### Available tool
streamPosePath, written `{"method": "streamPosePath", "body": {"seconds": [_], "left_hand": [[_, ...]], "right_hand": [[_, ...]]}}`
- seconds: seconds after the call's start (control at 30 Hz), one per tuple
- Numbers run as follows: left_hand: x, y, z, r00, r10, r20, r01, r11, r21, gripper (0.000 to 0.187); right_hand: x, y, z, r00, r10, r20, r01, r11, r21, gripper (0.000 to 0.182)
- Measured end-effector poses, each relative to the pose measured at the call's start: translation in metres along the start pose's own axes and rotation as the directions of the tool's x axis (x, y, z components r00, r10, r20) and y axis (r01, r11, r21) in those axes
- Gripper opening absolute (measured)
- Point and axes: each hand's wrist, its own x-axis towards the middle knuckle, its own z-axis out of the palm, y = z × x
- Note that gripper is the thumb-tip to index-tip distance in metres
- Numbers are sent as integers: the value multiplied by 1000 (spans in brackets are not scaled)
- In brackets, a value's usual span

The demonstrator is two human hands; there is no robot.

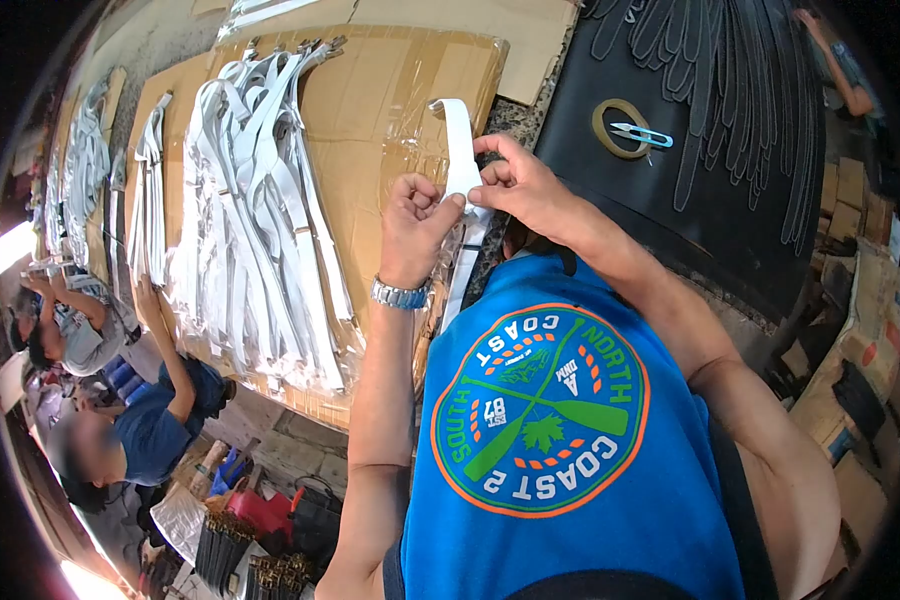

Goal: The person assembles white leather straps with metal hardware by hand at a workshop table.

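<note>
A pair of white suspenders (458,140) is pinched between both hands at its wider joining part. Its upper strap end curls over above my fingers, and the rest hangs down past my wrist beside my shirt. My left hand (417,222), with a metal watch at the wrist, grips the joint from the left with thumb and bent fingers. From the right, my right hand (525,187) pinches the same part between thumb and fingertips. A large bundle of white suspenders (260,200) with metal clips lies left of my hands on the cardboard-covered table (385,90).
To the right, a black surface (600,150) carries a tape roll (598,128), blue thread snips (642,134) and many black straps (730,100). Co-workers (160,425) are along the table's left side. Bundled black items (220,550) stand at lower left.
</note>
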Motion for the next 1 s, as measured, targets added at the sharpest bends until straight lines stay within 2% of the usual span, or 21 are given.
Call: {"method": "streamPosePath", "body": {"seconds": [0.03, 0.13, 0.23, 0.33, 0.43, 0.53, 0.73, 0.87, 0.97, 1.0], "left_hand": [[1, 1, 0, 1000, -12, -1, 12, 1000, -14, 27], [3, 1, -5, 999, -33, -1, 33, 999, -16, 27], [4, 0, -9, 999, -36, 2, 36, 999, 12, 27], [2, 8, -5, 999, -43, 14, 42, 997, 58, 27], [1, 6, -3, 999, -35, 27, 33, 996, 78, 27], [1, 3, -5, 998, -54, 27, 53, 998, 15, 28], [8, 6, -21, 981, -97, 168, 96, 995, 12, 41], [6, 19, -18, 964, -106, 242, 104, 994, 20, 57], [10, 10, -35, 948, -176, 264, 144, 980, 137, 64], [10, 9, -34, 952, -164, 259, 129, 981, 145, 51]], "right_hand": [[0, -2, 0, 1000, 17, 7, -17, 1000, 10, 51], [2, 0, -9, 999, 34, 19, -38, 976, 215, 49], [2, 0, -10, 1000, -16, 5, 15, 989, 150, 48], [4, 5, -6, 994, -86, 65, 90, 994, -61, 47], [5, 3, 0, 999, -44, 26, 47, 988, -148, 47], [8, 8, 0, 993, -116, 17, 117, 982, -147, 50], [20, -5, 0, 999, -8, -33, 13, 991, 137, 36], [37, -18, -5, 996, -73, 61, 68, 994, 82, 29], [47, -30, -4, 989, -117, 91, 115, 993, 32, 26], [49, -32, -5, 986, -139, 91, 135, 990, 44, 23]]}}
